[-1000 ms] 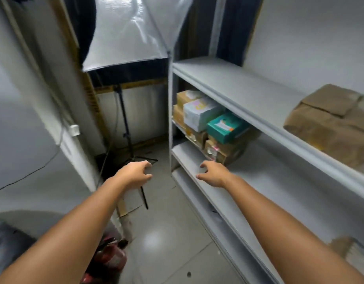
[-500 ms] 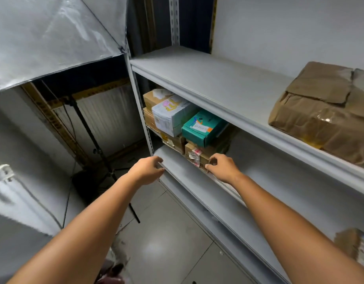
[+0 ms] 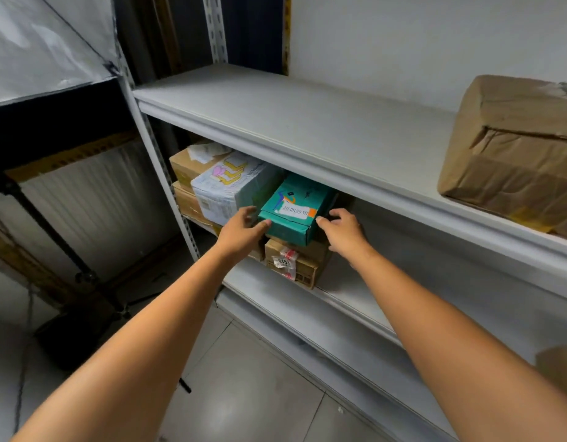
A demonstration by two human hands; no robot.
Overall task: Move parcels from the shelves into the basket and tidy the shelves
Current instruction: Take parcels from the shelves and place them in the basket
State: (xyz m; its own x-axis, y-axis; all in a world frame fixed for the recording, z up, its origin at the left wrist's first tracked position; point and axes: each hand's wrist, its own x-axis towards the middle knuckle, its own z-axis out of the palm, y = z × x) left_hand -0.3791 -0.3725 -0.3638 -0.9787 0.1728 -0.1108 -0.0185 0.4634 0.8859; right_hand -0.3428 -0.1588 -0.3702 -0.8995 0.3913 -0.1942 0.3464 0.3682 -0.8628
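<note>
Head view looks down both bare forearms to a teal box [image 3: 295,208] with a white label. It sits on the middle shelf [image 3: 355,301], on top of a brown carton [image 3: 291,263] and just beside a white parcel [image 3: 231,186] on its left. The step in hand looks like taking this box off the stack for the basket, which is not in view. To do it well, both sides should be held firmly before any lift. The box should then be drawn straight out toward the body and kept low, since the upper shelf [image 3: 307,122] hangs close above it. It should also come out level, so that neither the carton beneath nor the white parcel is dragged along. The left hand [image 3: 240,231] has its thumb on the box's front left corner and its fingers reach along the left side, into the narrow gap next to the white parcel, pinching that corner. The right hand [image 3: 343,231] has its thumb tip at the front right corner and its fingers curled in beside the right side. Whether those fingers press the box cannot be told. Both arms are stretched forward and angle inward, wrists about level with the box. A large paper-wrapped parcel [image 3: 512,154] sits well apart on the upper shelf.
</note>
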